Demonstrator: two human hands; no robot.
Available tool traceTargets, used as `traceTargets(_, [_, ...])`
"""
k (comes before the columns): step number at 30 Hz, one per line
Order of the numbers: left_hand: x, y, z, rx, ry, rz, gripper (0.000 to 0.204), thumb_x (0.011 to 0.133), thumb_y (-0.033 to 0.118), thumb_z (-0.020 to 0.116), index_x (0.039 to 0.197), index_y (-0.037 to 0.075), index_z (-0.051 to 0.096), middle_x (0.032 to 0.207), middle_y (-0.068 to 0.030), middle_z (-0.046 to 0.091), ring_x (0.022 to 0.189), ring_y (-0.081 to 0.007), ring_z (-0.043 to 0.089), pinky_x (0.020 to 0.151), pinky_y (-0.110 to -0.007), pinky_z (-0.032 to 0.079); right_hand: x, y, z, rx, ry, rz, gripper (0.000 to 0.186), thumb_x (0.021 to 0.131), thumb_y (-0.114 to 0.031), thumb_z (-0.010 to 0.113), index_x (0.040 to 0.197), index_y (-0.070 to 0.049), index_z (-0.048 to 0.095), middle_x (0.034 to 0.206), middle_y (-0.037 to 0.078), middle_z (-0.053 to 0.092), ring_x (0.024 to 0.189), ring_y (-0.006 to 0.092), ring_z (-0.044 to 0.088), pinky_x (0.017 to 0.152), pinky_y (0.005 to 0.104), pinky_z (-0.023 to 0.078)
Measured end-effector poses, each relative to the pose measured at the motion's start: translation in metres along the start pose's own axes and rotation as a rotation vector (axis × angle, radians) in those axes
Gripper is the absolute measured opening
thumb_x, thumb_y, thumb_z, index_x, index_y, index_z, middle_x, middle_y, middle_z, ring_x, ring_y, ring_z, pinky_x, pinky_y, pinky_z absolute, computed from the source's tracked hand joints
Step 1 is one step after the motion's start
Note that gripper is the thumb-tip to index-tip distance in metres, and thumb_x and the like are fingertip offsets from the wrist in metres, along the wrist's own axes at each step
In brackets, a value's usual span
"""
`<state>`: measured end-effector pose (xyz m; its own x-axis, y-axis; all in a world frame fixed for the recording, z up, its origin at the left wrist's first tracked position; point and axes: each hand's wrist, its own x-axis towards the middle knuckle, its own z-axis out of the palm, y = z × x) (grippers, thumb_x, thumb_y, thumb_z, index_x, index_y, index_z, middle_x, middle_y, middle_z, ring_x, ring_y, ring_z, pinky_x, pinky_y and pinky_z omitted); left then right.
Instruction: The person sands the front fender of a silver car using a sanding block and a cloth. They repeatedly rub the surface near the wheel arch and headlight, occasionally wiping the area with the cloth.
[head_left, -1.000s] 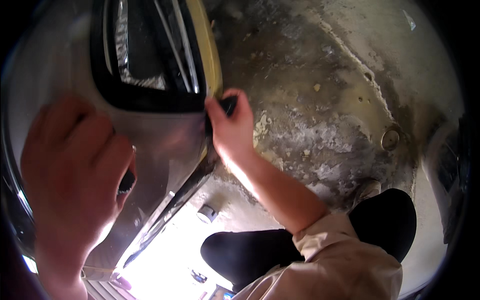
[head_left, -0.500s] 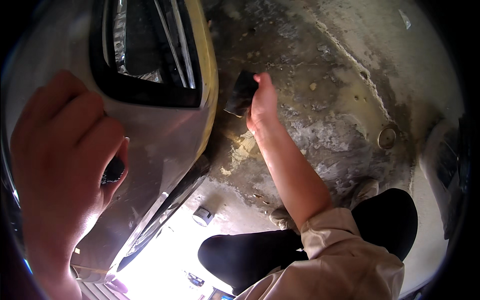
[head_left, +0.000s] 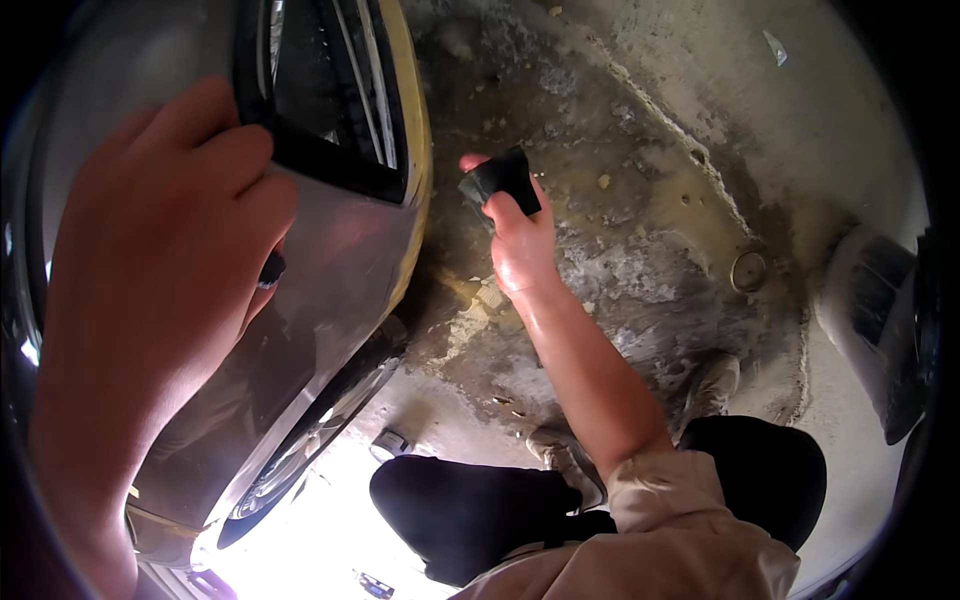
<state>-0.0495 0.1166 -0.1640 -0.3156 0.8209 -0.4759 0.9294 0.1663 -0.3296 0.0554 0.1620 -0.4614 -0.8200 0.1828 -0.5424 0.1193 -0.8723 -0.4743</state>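
My left hand [head_left: 170, 230] is closed, up close over the grey car body panel [head_left: 300, 290]. A small black lump [head_left: 271, 268] with a rough face pokes out between its thumb and fingers; the rest is hidden. Out over the floor, beside the car's yellowish taped edge [head_left: 421, 150], my right hand [head_left: 522, 240] grips a folded dark sheet [head_left: 508, 178] that looks like sandpaper. Its thumb lies across the near face, and a fingertip shows past the far side. The car window [head_left: 320, 90] with its black border is beyond my left hand.
Below the panel is a wheel [head_left: 290, 470], near strong glare. A small tub [head_left: 389, 444] stands on the floor by my knee [head_left: 480, 510]. The concrete floor [head_left: 640, 260] is wet and stained, with a crack and a round fitting [head_left: 748, 271].
My right hand has turned, bringing the dark sheet's face and my thumb into view. My left hand appears farther right and higher over the panel. The whole view has shifted slightly.
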Motion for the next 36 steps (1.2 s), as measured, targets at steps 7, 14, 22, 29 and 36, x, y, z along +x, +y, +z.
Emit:
traceTargets(7, [-0.008, -0.003, -0.006, 0.084, -0.094, -0.037, 0.030, 0.053, 0.010, 0.088, 0.071, 0.012, 0.063, 0.083, 0.0006, 0.059, 0.095, -0.0188, 0.057, 0.081, -0.032, 0.049, -0.006, 0.014, 0.035, -0.444, -0.066, -0.332, 0.044, 0.094, -0.019, 0.070, 0.126, -0.003, 0.045, 0.113, 0.016, 0.060, 0.102, 0.0235, 0.060, 0.087, 0.0359, 0.049])
traceTargets(14, [-0.016, 0.011, -0.025, 0.240, -0.213, -0.056, 0.026, 0.060, 0.018, 0.088, 0.077, 0.013, 0.068, 0.088, 0.0018, 0.061, 0.100, -0.0176, 0.056, 0.086, -0.032, 0.049, -0.021, 0.047, 0.041, -0.197, 0.123, -0.288, 0.048, 0.098, -0.021, 0.071, 0.132, -0.002, 0.044, 0.096, 0.002, 0.059, 0.081, 0.0069, 0.054, 0.069, 0.0255, 0.045])
traceTargets(22, [-0.011, -0.001, -0.019, 0.112, -0.190, -0.063, 0.031, 0.056, -0.006, 0.078, 0.070, 0.004, 0.052, 0.087, -0.0086, 0.054, 0.094, -0.0266, 0.053, 0.077, -0.036, 0.045, -0.032, 0.056, -0.019, -0.143, 0.164, -0.055, 0.053, 0.098, -0.027, 0.070, 0.138, 0.001, 0.048, 0.100, -0.002, 0.058, 0.084, 0.0043, 0.047, 0.074, 0.0221, 0.039])
traceTargets(29, [-0.005, -0.006, -0.012, 0.139, -0.221, -0.064, 0.035, 0.059, -0.012, 0.072, 0.076, 0.000, 0.045, 0.091, -0.0122, 0.044, 0.091, -0.0290, 0.049, 0.074, -0.038, 0.037, -0.032, 0.040, -0.034, -0.310, 0.063, -0.112, 0.060, 0.105, -0.029, 0.043, 0.158, -0.003, 0.034, 0.106, 0.001, 0.057, 0.093, 0.0078, 0.051, 0.086, 0.0221, 0.041])
traceTargets(36, [-0.008, 0.000, -0.012, 0.138, -0.220, -0.111, 0.034, 0.061, -0.013, 0.071, 0.077, 0.000, 0.044, 0.091, -0.0130, 0.044, 0.091, -0.0292, 0.048, 0.073, -0.037, 0.038, -0.043, 0.016, -0.005, 0.243, -0.152, -0.020, 0.053, 0.100, -0.008, 0.061, 0.151, -0.006, 0.044, 0.113, 0.003, 0.064, 0.092, 0.0114, 0.066, 0.070, 0.0302, 0.056])
